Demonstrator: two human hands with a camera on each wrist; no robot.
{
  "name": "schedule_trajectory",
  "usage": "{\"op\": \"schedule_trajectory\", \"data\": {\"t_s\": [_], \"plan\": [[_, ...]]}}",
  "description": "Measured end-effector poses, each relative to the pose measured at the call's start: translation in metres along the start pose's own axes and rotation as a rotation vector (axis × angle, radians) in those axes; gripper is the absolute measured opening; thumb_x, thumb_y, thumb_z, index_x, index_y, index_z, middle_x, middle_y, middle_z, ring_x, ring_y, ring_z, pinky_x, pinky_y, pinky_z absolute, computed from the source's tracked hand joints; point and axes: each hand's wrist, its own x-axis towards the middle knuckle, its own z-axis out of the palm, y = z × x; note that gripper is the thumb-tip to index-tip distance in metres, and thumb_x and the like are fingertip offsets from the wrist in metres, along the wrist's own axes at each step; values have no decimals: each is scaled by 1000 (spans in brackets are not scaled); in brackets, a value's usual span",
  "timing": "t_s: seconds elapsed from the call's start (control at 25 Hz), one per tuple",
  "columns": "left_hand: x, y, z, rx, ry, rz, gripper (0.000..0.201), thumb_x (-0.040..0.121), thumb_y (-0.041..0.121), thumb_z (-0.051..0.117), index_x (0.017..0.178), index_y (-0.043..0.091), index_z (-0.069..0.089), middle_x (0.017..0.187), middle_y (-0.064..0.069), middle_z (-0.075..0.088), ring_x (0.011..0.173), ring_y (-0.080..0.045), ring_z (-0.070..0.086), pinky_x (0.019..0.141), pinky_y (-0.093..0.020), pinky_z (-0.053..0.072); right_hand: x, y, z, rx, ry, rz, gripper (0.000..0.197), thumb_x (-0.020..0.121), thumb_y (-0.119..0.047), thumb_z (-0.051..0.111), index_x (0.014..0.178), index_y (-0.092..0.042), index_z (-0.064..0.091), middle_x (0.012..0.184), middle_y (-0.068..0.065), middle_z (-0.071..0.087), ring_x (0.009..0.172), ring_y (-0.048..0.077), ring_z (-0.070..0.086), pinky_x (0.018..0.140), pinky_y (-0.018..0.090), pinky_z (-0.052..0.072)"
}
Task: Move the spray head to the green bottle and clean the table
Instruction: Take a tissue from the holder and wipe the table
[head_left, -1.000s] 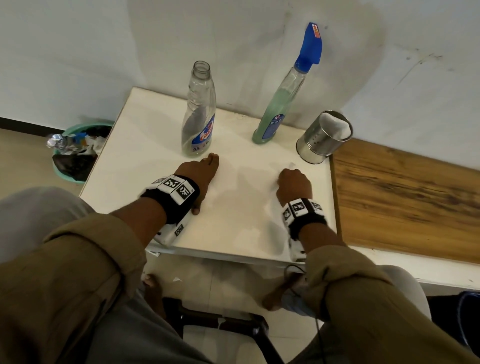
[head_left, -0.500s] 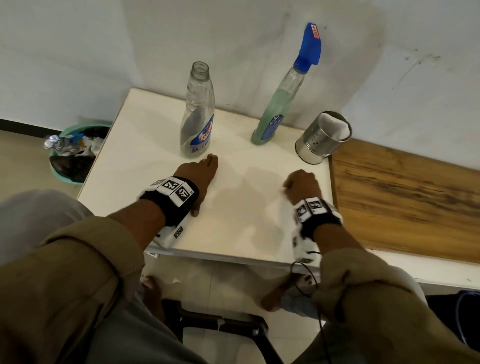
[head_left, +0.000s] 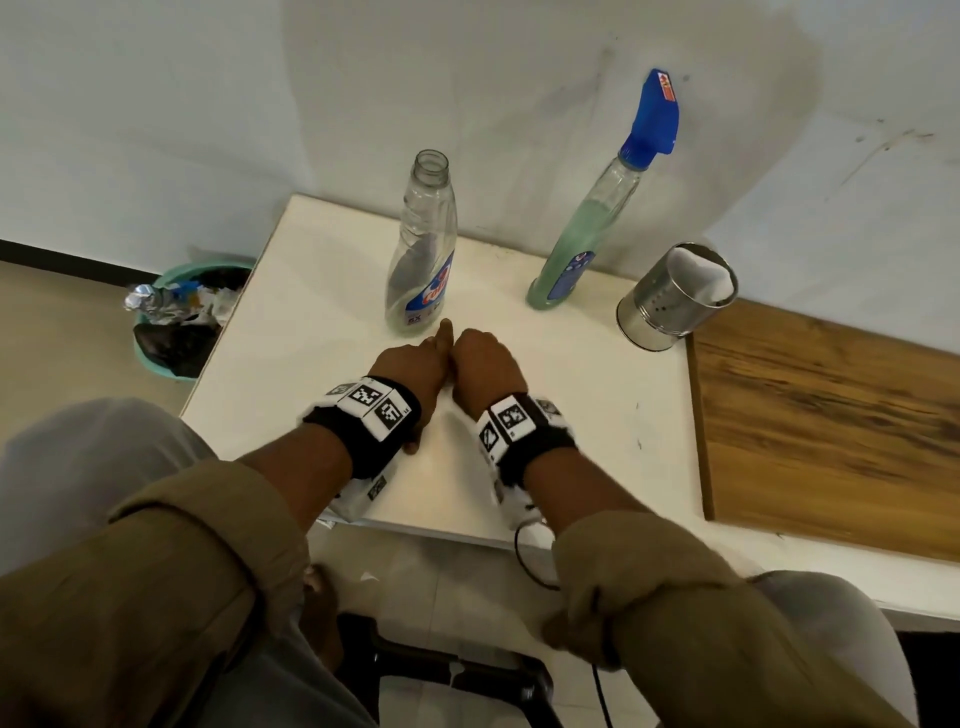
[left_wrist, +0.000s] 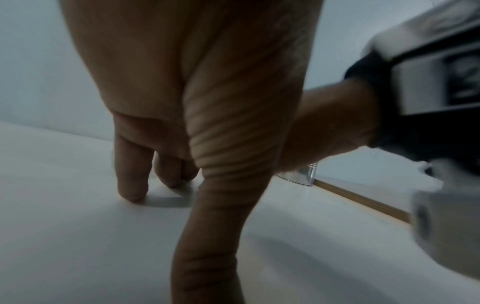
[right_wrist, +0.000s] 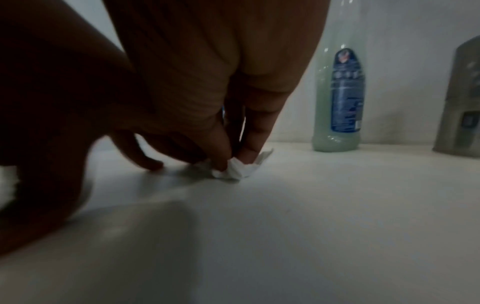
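The green bottle (head_left: 582, 249) stands upright at the back of the white table (head_left: 597, 415), and the blue spray head (head_left: 655, 111) is on it. To its left stands a clear bottle (head_left: 422, 260) with an open neck. My right hand (head_left: 480, 358) is curled on the tabletop, its fingertips (right_wrist: 221, 162) pinching a crumpled white tissue (right_wrist: 241, 169) against the surface. My left hand (head_left: 423, 358) lies beside it, touching it, with its fingers (left_wrist: 132, 181) resting on the table just in front of the clear bottle. The green bottle (right_wrist: 337, 98) is behind and to the right of the tissue.
A perforated metal cup (head_left: 675, 299) with white tissue in it leans at the table's back right corner. A wooden board (head_left: 831, 415) adjoins the table on the right. A teal bin (head_left: 179, 317) full of rubbish sits on the floor to the left. The wall is close behind the bottles.
My right hand has slid left across the table with the tissue, from near the right edge to beside my left hand. The left hand has stayed where it was.
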Motion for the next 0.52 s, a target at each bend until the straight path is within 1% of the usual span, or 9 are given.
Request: {"op": "schedule_trajectory", "data": {"t_s": [0.08, 0.16, 0.2, 0.28, 0.32, 0.36, 0.4, 0.48, 0.52], "plan": [[-1, 1, 2, -9, 5, 1, 156, 45, 13, 95, 148, 9, -24, 154, -14, 29, 121, -33, 55, 95, -41, 47, -16, -2, 17, 101, -44, -57, 25, 85, -4, 60, 110, -1, 59, 114, 18, 61, 109, 35, 57, 89, 39, 48], [-2, 3, 2, 16, 24, 7, 154, 46, 11, 94, 148, 8, -21, 157, -17, 22, 125, -34, 52, 99, -41, 45, -43, 4, 31, 180, -122, -151, 21, 80, -10, 60, 101, -6, 63, 105, 16, 65, 98, 35, 63, 84, 42, 53], [-3, 2, 3, 22, 21, 3, 154, 46, 11, 94, 148, 8, -21, 158, -17, 18, 128, -34, 50, 101, -41, 44, -55, 8, 38, 154, -187, -209, 21, 80, -15, 58, 99, -8, 65, 102, 16, 64, 94, 36, 64, 80, 44, 54], [-4, 2, 2, 27, -2, 6, 154, 46, 15, 95, 148, 9, -21, 160, -16, 14, 131, -32, 47, 104, -40, 43, -78, 18, 39, 73, -257, -272, 24, 83, -20, 54, 100, -8, 66, 104, 17, 64, 95, 38, 63, 79, 44, 53], [-4, 1, 2, 24, -15, 5, 155, 46, 16, 95, 149, 9, -21, 160, -15, 12, 132, -32, 46, 104, -39, 43, -81, 29, 34, 64, -238, -258, 25, 85, -20, 53, 100, -7, 68, 105, 18, 65, 99, 37, 63, 82, 43, 52], [-4, 0, 1, 16, -31, 4, 154, 47, 17, 95, 149, 11, -21, 161, -13, 9, 133, -32, 44, 104, -39, 43, -80, 46, 25, 75, -184, -203, 25, 85, -17, 53, 100, -6, 70, 106, 18, 66, 102, 36, 62, 85, 42, 50], [-4, -2, 1, 6, -48, 7, 154, 47, 18, 94, 148, 12, -22, 161, -12, 7, 134, -32, 43, 104, -40, 43, -75, 68, 16, 80, -120, -94, 23, 85, -13, 55, 98, -6, 72, 106, 17, 68, 104, 35, 62, 88, 41, 50], [-3, -3, 1, 6, -50, 16, 154, 48, 19, 94, 148, 12, -23, 162, -11, 5, 134, -32, 43, 104, -41, 44, -68, 122, -3, 69, 7, 216, 20, 80, -5, 62, 91, -12, 76, 104, 13, 74, 102, 32, 66, 90, 36, 53], [-2, -3, 0, 10, -52, 17, 155, 48, 19, 94, 148, 12, -24, 162, -12, 4, 134, -32, 43, 104, -41, 44, -66, 145, -11, 76, 49, 353, 19, 77, -4, 65, 85, -16, 77, 102, 12, 75, 99, 31, 68, 88, 35, 55]]}}
